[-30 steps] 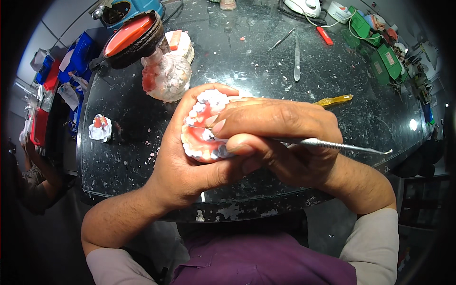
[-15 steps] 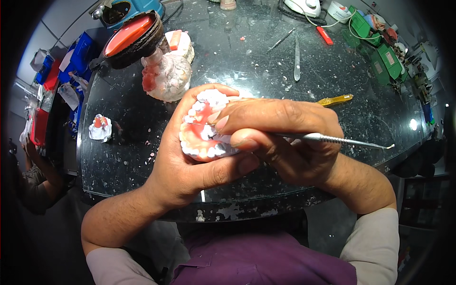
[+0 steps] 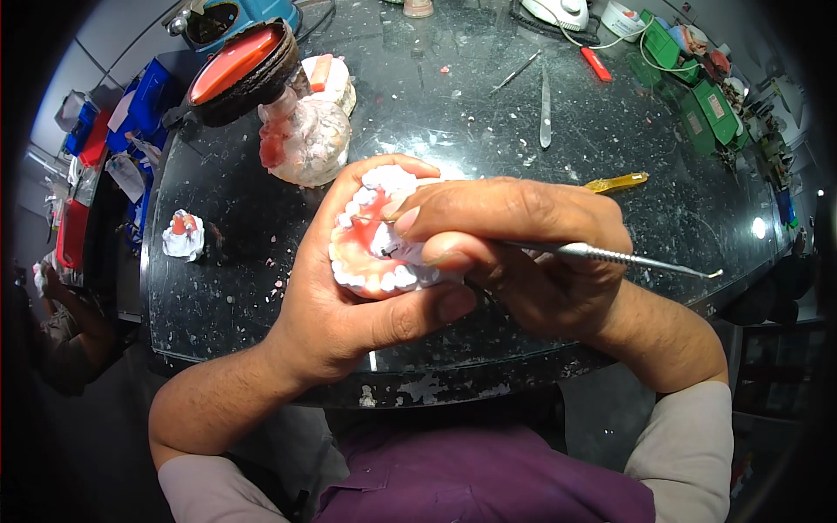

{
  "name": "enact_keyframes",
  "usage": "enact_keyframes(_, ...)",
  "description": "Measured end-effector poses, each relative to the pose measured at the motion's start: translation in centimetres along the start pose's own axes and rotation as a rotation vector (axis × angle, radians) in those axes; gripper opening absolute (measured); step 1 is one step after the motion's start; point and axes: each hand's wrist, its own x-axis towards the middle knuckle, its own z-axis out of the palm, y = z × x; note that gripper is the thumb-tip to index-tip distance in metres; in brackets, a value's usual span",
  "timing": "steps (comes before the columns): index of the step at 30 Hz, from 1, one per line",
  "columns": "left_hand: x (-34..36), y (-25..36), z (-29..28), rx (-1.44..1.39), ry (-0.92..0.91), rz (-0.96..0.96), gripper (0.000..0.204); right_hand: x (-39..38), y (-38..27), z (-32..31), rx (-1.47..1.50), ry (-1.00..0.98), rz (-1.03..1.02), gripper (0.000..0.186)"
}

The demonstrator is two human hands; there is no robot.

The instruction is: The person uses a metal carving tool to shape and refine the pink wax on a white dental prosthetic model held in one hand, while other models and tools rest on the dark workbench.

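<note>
A white plaster dental model [image 3: 394,179] with a pink wax base [image 3: 356,240] and a row of white teeth rests in my left hand [image 3: 336,318]. The fingers wrap its far side and the thumb presses its near side. My right hand [image 3: 540,231] is closed in a pen grip on a metal dental carver [image 3: 641,260]. The carver's thin working tip reaches over the pink wax inside the tooth arch. Its other hooked end sticks out to the right. My right fingers hide part of the model's right side.
Behind the model stands a lumpy plaster stand [image 3: 309,144] with a dish of red wax [image 3: 235,65]. A small plaster piece [image 3: 183,235] lies at left. Farther back are a metal spatula [image 3: 546,109], a yellow-handled tool [image 3: 617,183] and green bins [image 3: 711,109]. Another person's arm [image 3: 83,327] shows far left.
The carver's tip has shifted slightly left and away from me over the wax. My left hand and the model stay nearly in place. The other person's hand at far left has moved.
</note>
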Motion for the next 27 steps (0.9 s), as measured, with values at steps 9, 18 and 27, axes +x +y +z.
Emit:
enact_keyframes(9, 0.04, 0.02, -0.1, -0.005, -0.001, -0.004, 0.075, 0.14, 0.0, 0.27, 0.041, 0.037, -0.027, 0.014)
enact_keyframes(18, 0.02, 0.11, 0.06, -0.01, 0.025, -0.013, 0.073, 0.12, -0.09, 0.04, 0.015, 0.009, -0.003, 0.017)
enact_keyframes(27, 0.1, -0.17, -0.23, 0.042, 0.003, 0.032, 0.072, 0.1, 0.13, 0.19, 0.013, 0.005, -0.001, 0.017)
